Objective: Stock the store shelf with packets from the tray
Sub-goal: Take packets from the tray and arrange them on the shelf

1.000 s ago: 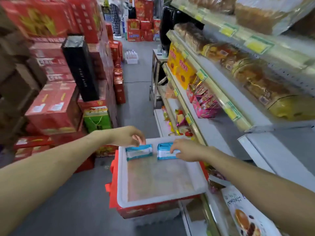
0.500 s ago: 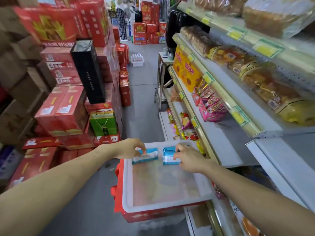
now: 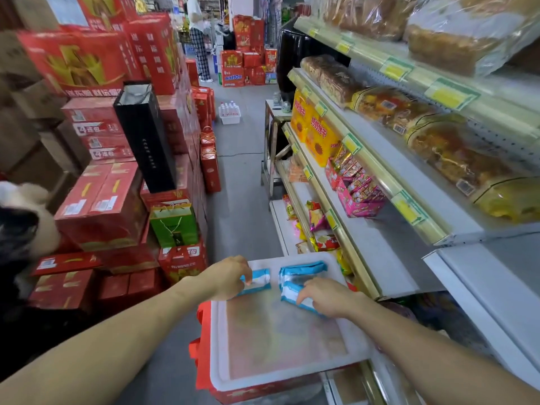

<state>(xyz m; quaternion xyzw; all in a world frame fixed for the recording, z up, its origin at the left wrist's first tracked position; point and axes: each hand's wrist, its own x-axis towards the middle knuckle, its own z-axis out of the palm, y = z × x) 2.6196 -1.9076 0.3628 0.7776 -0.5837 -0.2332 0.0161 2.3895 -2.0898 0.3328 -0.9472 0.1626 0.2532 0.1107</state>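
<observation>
The left blue and white plastic packet (image 3: pixel 257 280) lies at the far end of the shallow white plastic tray (image 3: pixel 292 373). My left hand (image 3: pixel 228 276) pinches its near edge with curled fingers. Across a small gap, the near right blue and white packet (image 3: pixel 290 293) lies just in front of the far right blue and white packet (image 3: pixel 304 268), touching it. My right hand (image 3: pixel 327 298) curls over the near right one and holds it. The tray rests on a red cardboard box (image 3: pixel 201 355) in the aisle, just beside the long grey metal shelf (image 3: pixel 377 252). That shelf has a bare stretch on this side of the pink snack boxes (image 3: pixel 359 194). I think I am at the picking-up step. Next I should lift both held packets out, swing them to the right, and set them flat on that bare stretch without bumping the pink boxes
</observation>
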